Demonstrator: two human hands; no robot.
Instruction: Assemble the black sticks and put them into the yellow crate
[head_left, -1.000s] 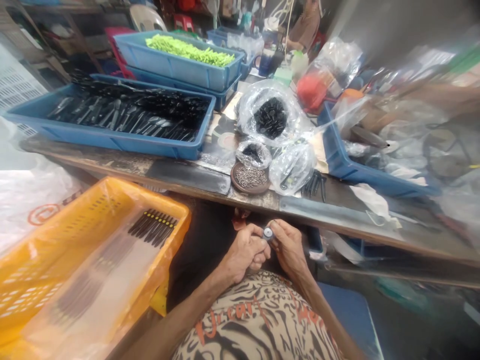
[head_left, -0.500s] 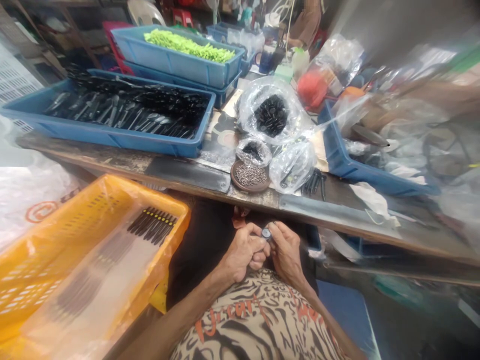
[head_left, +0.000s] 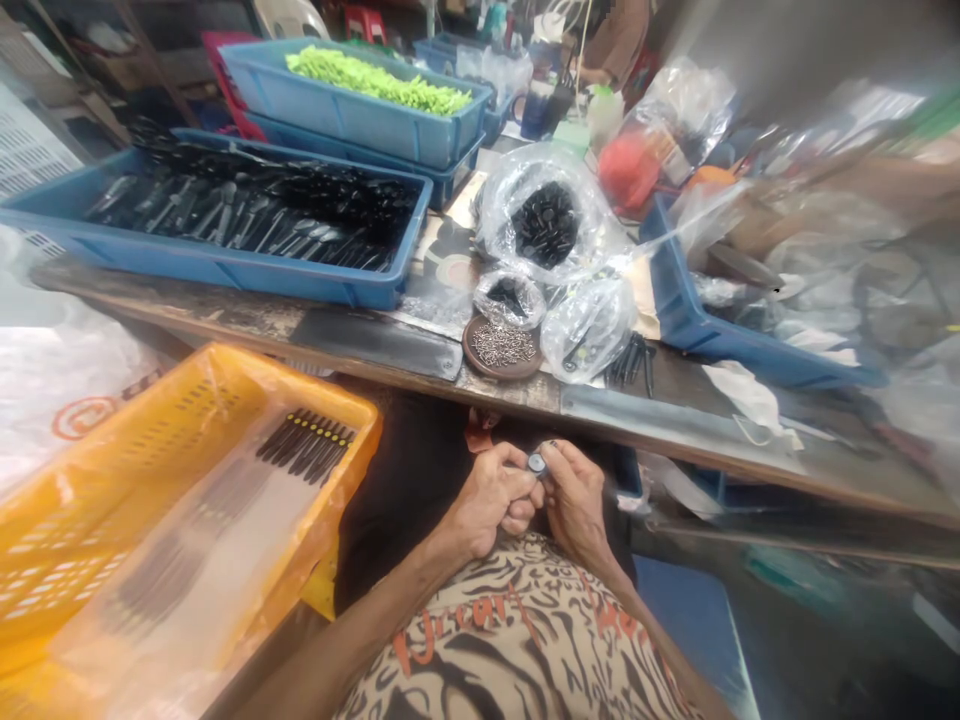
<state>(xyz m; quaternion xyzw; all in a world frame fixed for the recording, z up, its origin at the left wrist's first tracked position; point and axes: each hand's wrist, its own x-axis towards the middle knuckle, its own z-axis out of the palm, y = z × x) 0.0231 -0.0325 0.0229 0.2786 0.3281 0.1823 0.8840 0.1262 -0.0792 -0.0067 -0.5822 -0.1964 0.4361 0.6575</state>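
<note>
- A small round part with a metal face (head_left: 535,463) sits between both hands, above the lap and below the bench edge; its detail is too small to tell.
- The left hand (head_left: 491,500) is curled, grasping the part between thumb and fingers.
- The right hand (head_left: 576,500) is closed in a pinch on the part's other side.
- Just ahead, on the wooden workbench (head_left: 510,392), a brown saucer (head_left: 502,376) holds small screws (head_left: 501,345), beside clear plastic bags of dark pieces (head_left: 545,222).
- To the left, a yellow plastic crate (head_left: 300,385) holds black-handled cutlery (head_left: 304,447).
</note>
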